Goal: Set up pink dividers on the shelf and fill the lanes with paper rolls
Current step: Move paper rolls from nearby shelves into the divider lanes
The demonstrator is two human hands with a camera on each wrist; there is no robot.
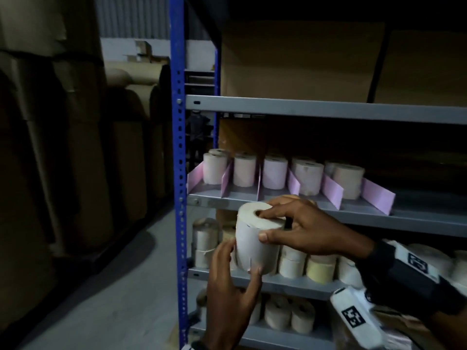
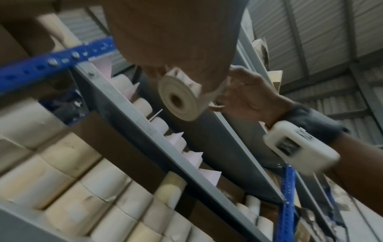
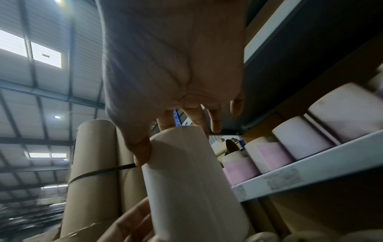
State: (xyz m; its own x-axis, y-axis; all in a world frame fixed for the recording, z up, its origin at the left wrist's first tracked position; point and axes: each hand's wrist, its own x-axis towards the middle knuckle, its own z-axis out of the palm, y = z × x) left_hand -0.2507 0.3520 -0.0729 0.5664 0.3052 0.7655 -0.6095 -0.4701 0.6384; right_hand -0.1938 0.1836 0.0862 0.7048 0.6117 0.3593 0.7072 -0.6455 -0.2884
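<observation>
Held roll: paper roll [image 1: 256, 238] upright in front of the rack, level with the gap between the divider shelf [image 1: 316, 210] and the stock shelf below; core hole facing up.
Right hand [image 1: 310, 231]: wrapped over the top rim, fingertips at the core hole, thumb pressed on the side wall; holding the roll from above.
Left hand [image 1: 227, 289]: cupped under and against the lower side, fingers touching the bottom edge; supporting, not clamped round.
Pink dividers [image 1: 331, 189]: standing upright along the shelf, forming lanes; rolls already at the back of each visible lane, front of the lanes bare.
Progress: dividers judged set; filling under way, front rows not yet stocked.
Handling: tightly wound paper over a hollow core, likely light to moderate in weight and stiff as a block; outer wrap smooth, so probably slippery under a light pinch; rim edges liable to dent.
Where to grip: across the side wall with thumb opposite fingers, or a finger hooked in the core; bottom supported until seated.
Risk: thin dividers likely to tip if brushed on the way in.
Stock below: more rolls [image 1: 290, 263] standing on the lower shelves.
</observation>
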